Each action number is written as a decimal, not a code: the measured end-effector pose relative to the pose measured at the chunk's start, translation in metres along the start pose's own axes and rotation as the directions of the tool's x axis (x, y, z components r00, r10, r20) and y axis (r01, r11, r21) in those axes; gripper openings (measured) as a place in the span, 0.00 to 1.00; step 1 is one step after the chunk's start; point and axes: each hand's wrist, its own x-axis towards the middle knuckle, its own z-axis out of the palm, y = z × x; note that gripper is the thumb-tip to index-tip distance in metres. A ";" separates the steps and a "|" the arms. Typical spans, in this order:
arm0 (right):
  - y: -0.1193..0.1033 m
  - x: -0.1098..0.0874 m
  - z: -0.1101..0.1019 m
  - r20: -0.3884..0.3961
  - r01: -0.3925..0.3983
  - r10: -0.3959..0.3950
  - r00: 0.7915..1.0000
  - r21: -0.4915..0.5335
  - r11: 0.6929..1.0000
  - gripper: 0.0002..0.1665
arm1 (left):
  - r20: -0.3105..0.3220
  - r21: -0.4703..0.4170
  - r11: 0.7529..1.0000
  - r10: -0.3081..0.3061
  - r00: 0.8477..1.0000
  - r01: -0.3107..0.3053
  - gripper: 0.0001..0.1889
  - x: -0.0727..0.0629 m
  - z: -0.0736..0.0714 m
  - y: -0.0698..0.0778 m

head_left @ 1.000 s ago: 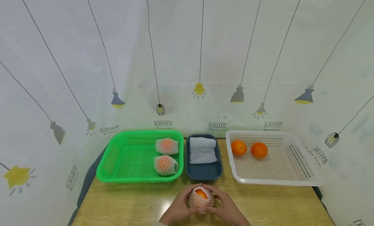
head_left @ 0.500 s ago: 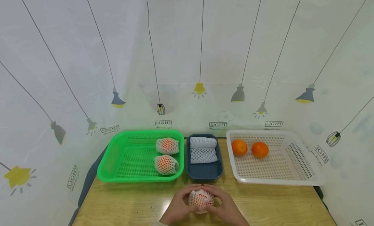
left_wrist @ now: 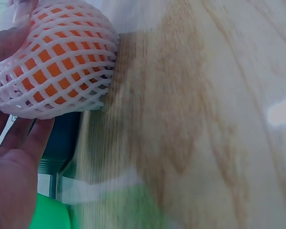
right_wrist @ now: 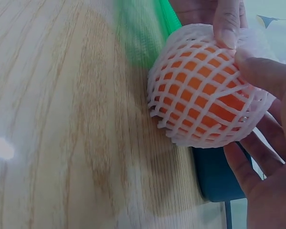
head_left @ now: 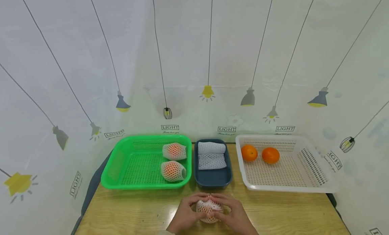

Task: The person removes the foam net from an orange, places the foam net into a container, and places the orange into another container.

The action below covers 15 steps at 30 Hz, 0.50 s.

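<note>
An orange in a white foam net sleeve (head_left: 207,212) rests on the wooden table, between my two hands. My left hand (head_left: 184,213) curls round its left side, and my right hand (head_left: 235,213) curls round its right side. Both thumbs press the near side while the fingers lie over the far top edge. In the right wrist view the foam net (right_wrist: 200,90) covers most of the fruit, with orange skin showing through the mesh. The left wrist view shows the net's lower end (left_wrist: 62,62) right at the tabletop.
Two net-wrapped oranges lie in the green basket (head_left: 121,186) at left. The dark blue tray (head_left: 212,181) in the middle holds white foam nets (head_left: 211,161). At right, a white basket (head_left: 288,188) holds two bare oranges (head_left: 270,155). A printed curtain stands behind.
The net's top opening, which showed bare orange a second ago, has been drawn in over the fruit. My fingers have moved slightly inward over the top; the baskets stay put.
</note>
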 end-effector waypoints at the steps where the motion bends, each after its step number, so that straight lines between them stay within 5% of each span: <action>1: 0.000 0.000 0.000 -0.007 -0.003 0.003 1.000 0.002 1.000 0.29 | -0.004 0.000 1.000 0.003 1.000 -0.003 0.26 0.000 0.000 0.000; 8: -0.001 0.001 0.004 -0.077 0.058 -0.059 0.995 -0.021 0.998 0.24 | -0.035 0.002 1.000 0.026 0.999 -0.026 0.23 -0.001 -0.001 0.002; 15: -0.006 0.004 0.007 -0.189 0.218 -0.222 0.956 -0.046 0.975 0.23 | -0.078 0.064 0.998 0.008 0.997 -0.003 0.18 0.001 0.000 0.006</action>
